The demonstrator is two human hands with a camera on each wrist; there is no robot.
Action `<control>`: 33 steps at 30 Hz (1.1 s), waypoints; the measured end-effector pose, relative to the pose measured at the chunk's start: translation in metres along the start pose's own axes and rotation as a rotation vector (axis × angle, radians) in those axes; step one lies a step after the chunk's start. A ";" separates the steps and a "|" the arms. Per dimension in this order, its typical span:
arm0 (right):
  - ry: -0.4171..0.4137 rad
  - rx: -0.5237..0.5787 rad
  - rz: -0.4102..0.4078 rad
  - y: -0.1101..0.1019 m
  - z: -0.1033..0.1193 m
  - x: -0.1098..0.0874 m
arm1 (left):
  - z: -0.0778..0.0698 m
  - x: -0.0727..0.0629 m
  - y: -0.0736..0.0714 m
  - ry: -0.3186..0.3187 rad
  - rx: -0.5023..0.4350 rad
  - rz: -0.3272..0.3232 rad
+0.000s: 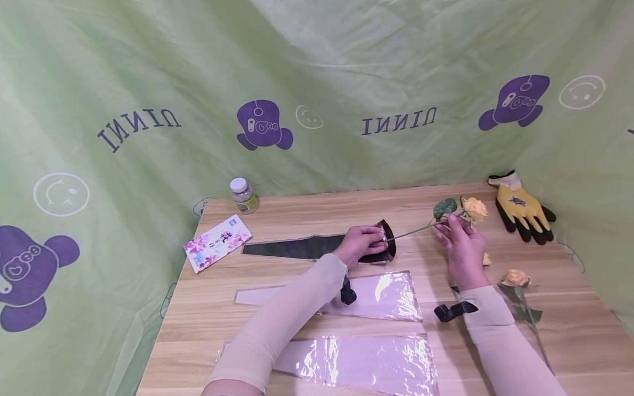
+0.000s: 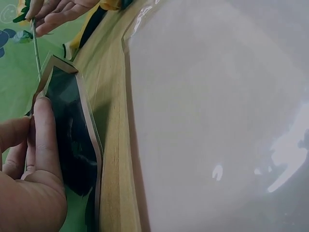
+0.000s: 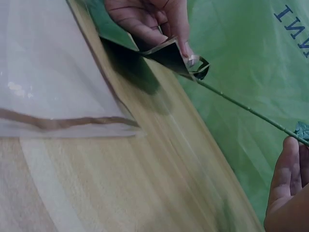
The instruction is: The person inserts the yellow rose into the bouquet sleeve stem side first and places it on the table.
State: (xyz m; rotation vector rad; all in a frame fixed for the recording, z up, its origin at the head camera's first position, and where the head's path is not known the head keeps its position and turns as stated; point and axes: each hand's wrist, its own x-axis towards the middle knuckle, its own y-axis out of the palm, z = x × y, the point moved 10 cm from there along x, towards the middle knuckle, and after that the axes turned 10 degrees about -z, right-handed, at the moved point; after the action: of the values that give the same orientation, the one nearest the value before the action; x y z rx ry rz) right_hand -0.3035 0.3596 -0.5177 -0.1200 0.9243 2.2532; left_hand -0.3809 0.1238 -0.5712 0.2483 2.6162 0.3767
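Wooden tabletop (image 1: 198, 316), rose stem (image 1: 411, 232) running from right hand (image 1: 464, 246), pinching it, to left hand (image 1: 362, 246), pinching black wrapper (image 1: 287, 247).

Wrapper (image 2: 72, 135) (dark) in left grip (image 2: 38, 186)

Peach rose (image 1: 474, 209); black wrapper (image 1: 287, 248); yellow-black glove (image 1: 517, 203); green curtain (image 1: 337, 55) — purple figures (image 1: 264, 125).

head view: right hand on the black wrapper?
No, the right hand pinches the rose stem; the left hand grips the black wrapper.
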 end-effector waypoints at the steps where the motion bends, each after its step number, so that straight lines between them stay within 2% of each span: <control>1: 0.000 0.000 0.014 0.000 0.000 0.000 | 0.000 0.000 0.000 -0.003 -0.001 0.000; 7: -0.003 -0.004 0.079 0.004 -0.002 -0.001 | -0.001 0.001 -0.002 -0.010 -0.018 -0.018; 14: 0.019 -0.028 0.151 0.013 -0.009 -0.005 | -0.004 -0.002 0.004 -0.002 -0.016 0.002; 19: 0.008 -0.057 0.138 0.012 -0.011 -0.004 | -0.006 -0.003 0.002 0.007 -0.010 -0.006; 28: 0.042 -0.132 0.142 0.014 -0.024 -0.005 | -0.009 -0.005 0.003 0.013 -0.035 -0.010; 33: 0.030 -0.081 0.134 0.012 -0.018 -0.003 | -0.010 -0.009 0.005 0.020 -0.028 -0.019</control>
State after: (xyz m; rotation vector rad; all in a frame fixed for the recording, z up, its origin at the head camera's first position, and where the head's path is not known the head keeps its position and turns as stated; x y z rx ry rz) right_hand -0.3118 0.3403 -0.5228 -0.1324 0.8801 2.4200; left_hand -0.3777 0.1243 -0.5575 0.2114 2.6291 0.4104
